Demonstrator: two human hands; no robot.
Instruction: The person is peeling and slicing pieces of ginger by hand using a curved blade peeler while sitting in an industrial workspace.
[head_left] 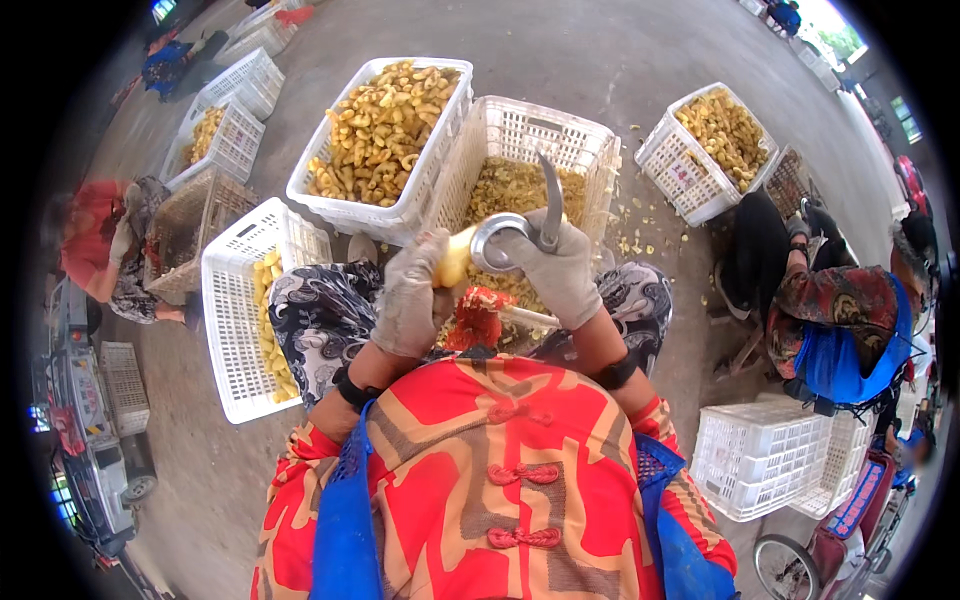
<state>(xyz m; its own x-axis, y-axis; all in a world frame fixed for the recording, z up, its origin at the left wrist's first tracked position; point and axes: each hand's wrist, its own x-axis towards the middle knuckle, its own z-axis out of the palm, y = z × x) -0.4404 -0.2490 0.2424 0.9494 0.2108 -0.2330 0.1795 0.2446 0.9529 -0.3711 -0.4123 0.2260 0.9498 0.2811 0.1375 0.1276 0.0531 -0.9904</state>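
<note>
My left hand [412, 292], in a pale, soiled work glove, is closed around a smooth yellow piece of produce [456, 258], whose kind I cannot make out. Gloved too, my right hand [560, 272] grips a metal tool with a round ring [478, 246] and a curved, hook-like blade [551, 200] pointing up. The ring is against or very close to the yellow piece's right end. Both hands are above my lap, in front of a white crate [590, 150] holding yellowish peelings [520, 188].
A white crate [300, 195] heaped with brownish-yellow knobbly pieces [390, 130] stands ahead. Left of my knee, another crate [240, 330] holds smooth yellow pieces [268, 310]. Co-workers sit at left [90, 240] and right [840, 310]. Stacked crates [760, 460] and scraps lie right.
</note>
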